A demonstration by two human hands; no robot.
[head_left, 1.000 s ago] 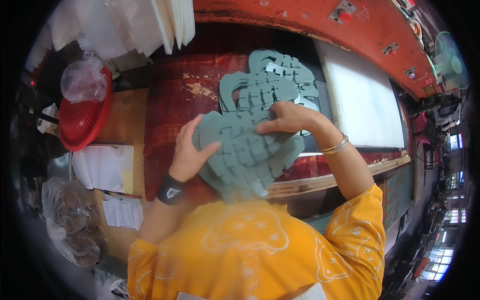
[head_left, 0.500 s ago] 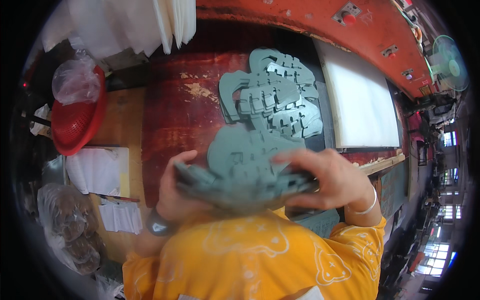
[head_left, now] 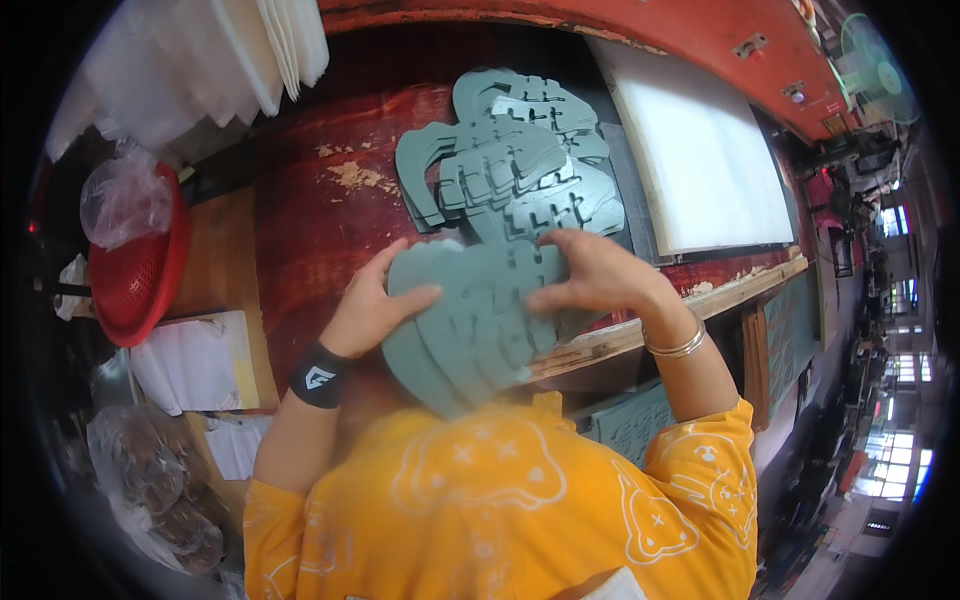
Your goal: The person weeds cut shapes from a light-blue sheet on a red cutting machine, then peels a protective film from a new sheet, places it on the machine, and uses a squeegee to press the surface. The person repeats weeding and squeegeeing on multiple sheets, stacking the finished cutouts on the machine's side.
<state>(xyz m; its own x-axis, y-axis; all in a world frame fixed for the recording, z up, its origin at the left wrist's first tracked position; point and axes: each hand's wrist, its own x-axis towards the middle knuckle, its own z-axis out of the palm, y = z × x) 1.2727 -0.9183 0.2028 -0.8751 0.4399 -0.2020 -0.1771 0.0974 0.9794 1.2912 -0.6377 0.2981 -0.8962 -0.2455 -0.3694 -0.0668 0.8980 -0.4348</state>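
Note:
My left hand [head_left: 372, 308] and my right hand [head_left: 605, 275] hold a stack of grey-green cut-out pieces [head_left: 462, 315] between them, close to my body. These pieces are flat, with rounded outlines and small slots, and look like shoe upper parts; motion blurs them slightly. The left thumb lies on top at the stack's left edge, its fingers along the side. On the right edge, the right thumb and fingers close around it. Just beyond, several overlapping piles of similar pieces [head_left: 505, 160] lie on the dark red worktop [head_left: 310, 225].
A white board [head_left: 700, 165] lies right of the piles, below an orange machine beam [head_left: 500, 15] with knobs. On the left are a red plastic basket [head_left: 150, 270] with a clear bag, papers [head_left: 190, 365] and plastic-wrapped items [head_left: 150, 480]. A wooden rail [head_left: 680, 315] edges the worktop.
The stack has turned from a tilted, edge-on position at my chest to lying flatter, its top face showing. Both hands moved with it. The whole view shifted slightly.

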